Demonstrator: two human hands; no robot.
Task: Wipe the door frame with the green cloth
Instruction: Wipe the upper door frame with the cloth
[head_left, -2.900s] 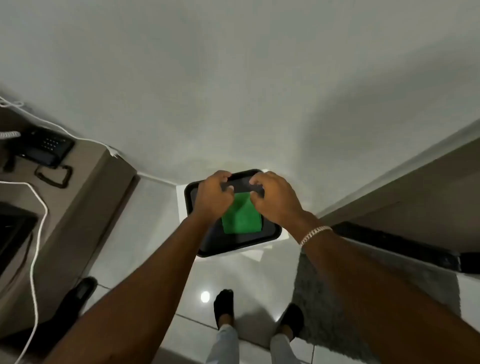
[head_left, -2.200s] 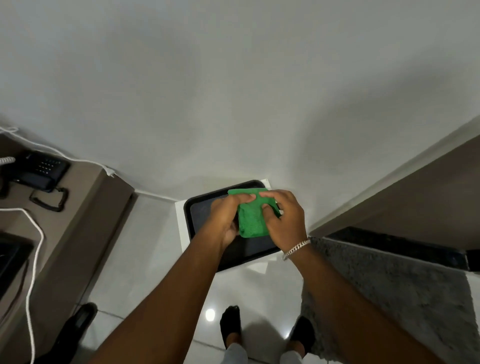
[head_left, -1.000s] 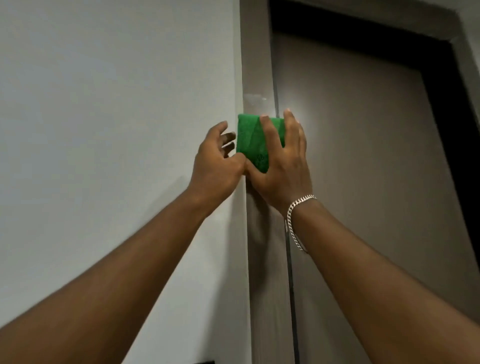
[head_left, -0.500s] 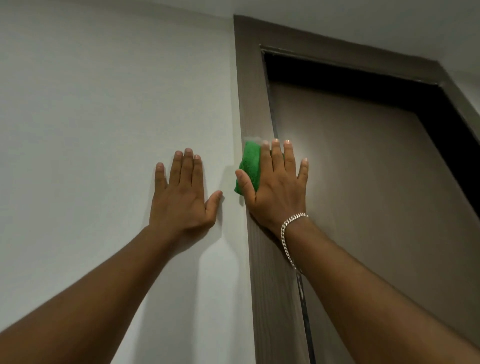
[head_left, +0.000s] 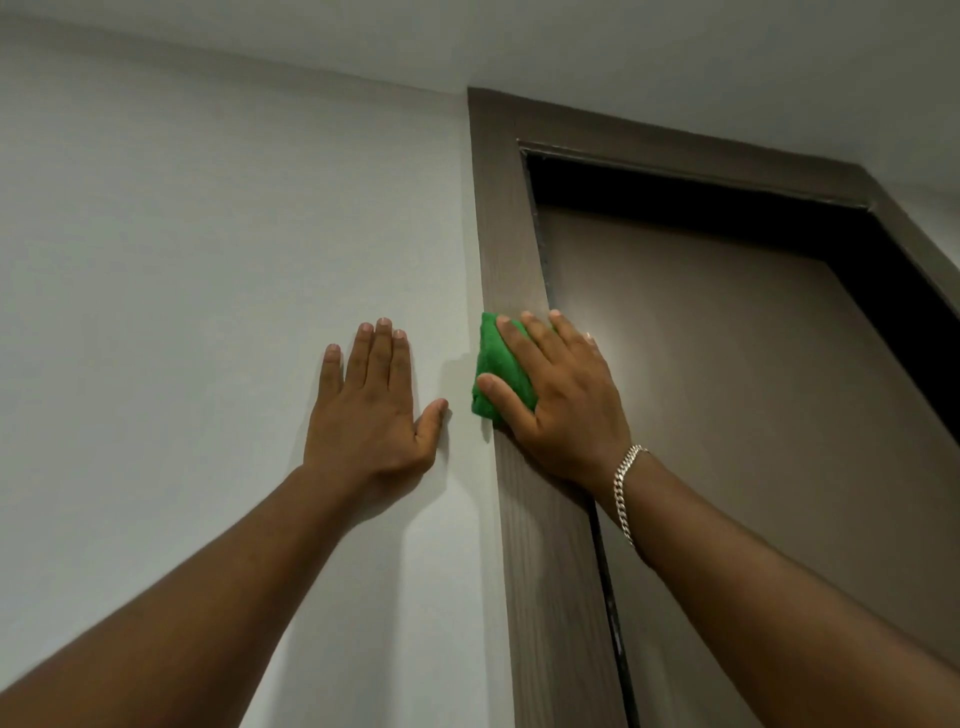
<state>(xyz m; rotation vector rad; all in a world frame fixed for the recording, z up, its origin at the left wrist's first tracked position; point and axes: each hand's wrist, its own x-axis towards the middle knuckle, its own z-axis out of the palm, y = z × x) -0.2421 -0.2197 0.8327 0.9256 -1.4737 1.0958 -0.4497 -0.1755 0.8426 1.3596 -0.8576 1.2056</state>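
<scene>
- While my left hand (head_left: 371, 410) lies flat and spread on the wall (head_left: 208, 260), bracing only, my right hand (head_left: 558, 395) does the work — palm pressing the cloth (head_left: 496, 364) against the frame (head_left: 506, 234).
- Fingers of the right hand (head_left: 535, 332) are extended and close together over the cloth, thumb hooked round its lower left edge; nothing is pinched.
- Folded into a pad, the cloth sits on the frame's left upright, well below the top corner, just right of where wall meets frame.
- As I judge it, the next stroke turns on the upright's long axis — vertical, running above and below the hand — with the right hand on it and the door (head_left: 727, 415) just beside.
</scene>
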